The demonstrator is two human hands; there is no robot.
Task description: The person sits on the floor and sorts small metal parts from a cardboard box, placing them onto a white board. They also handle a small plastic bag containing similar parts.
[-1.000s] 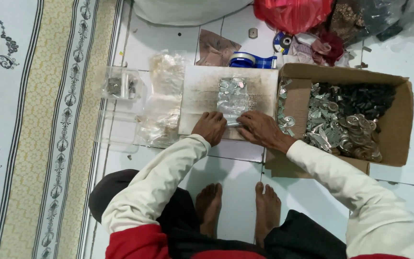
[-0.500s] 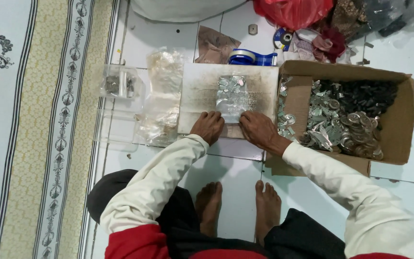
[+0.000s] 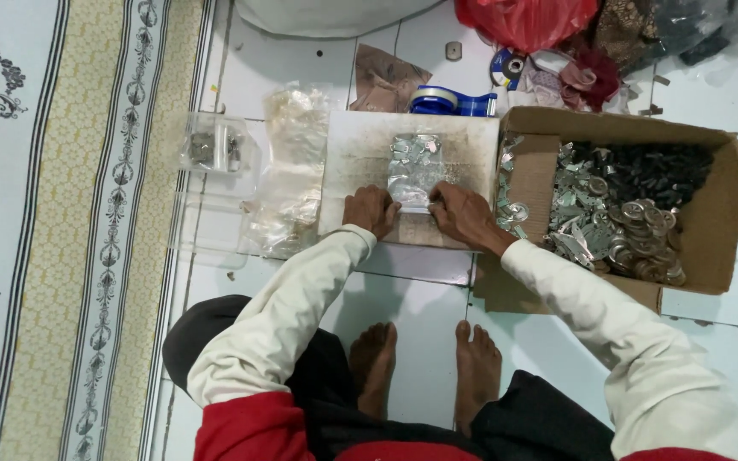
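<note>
Overhead view under even, fairly bright indoor light with a cool cast. Shadows are soft and short: a faint one lies under the arms, a deeper one inside the cardboard box [image 3: 711,213]. Mild glare shows on the white floor tiles [image 3: 420,299] and on the clear plastic bag [image 3: 416,166]. Focus is moderate throughout; fine detail is soft, with slight smearing toward the corners.

Both arms in cream sleeves reach forward and inward, elbows bent, wrists close together. The left hand [image 3: 371,211] lies knuckles up with fingers curled under. The right hand [image 3: 465,215] lies beside it, fingers bent and pinching toward the left
</note>
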